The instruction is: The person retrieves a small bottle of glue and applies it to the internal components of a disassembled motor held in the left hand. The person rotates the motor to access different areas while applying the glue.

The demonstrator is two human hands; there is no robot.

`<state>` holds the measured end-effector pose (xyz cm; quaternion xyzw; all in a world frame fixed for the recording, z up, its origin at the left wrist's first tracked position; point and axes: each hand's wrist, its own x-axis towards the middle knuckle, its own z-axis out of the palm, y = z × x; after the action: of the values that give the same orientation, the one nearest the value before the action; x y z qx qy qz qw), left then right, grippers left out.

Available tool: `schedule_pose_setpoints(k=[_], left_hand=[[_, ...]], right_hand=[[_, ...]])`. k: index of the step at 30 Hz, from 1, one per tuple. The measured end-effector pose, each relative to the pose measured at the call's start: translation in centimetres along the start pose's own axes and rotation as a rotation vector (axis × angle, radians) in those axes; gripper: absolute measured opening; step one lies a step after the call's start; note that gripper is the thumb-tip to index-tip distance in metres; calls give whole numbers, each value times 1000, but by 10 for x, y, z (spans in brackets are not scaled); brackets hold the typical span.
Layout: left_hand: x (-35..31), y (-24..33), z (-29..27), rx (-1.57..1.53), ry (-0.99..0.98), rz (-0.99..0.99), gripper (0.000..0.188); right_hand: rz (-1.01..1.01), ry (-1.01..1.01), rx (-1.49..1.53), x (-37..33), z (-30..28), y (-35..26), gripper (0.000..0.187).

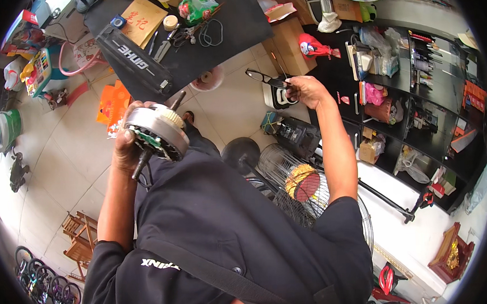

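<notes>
My left hand [125,146] is closed around a motor core [168,135], a round silver metal body with a dark axle through it, tan windings on one side and a green circuit board facing me. It is held tilted in the air, above my lap. Out to the right, my right hand [307,92] pinches a pair of black-framed glasses [260,75] by one end. Part of the glasses is covered by the fingers.
A dark table [224,40] ahead bears a long black case [134,60], a paper envelope [143,20] and small tools. Black shelves [386,84] stand at right, near a wire fan cage [289,188]. An orange bag [114,106] lies on the tiled floor [48,162].
</notes>
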<state>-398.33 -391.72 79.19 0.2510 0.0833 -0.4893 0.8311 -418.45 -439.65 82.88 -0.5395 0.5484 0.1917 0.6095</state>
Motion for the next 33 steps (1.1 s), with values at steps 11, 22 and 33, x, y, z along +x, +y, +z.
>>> schedule_pose_setpoints(k=[11,22,33], left_hand=[[33,12,20,-290,-197,-65,75],[30,5,1,-395,-197,-20,69],[20,0,8,-466,-174,-5,69]], right_hand=[[-439,-210,-750,-105,114,-73,34],[-443,-338,-566,-110,144,-76,34],[-391,-531,-298,-78,156,-49,29]])
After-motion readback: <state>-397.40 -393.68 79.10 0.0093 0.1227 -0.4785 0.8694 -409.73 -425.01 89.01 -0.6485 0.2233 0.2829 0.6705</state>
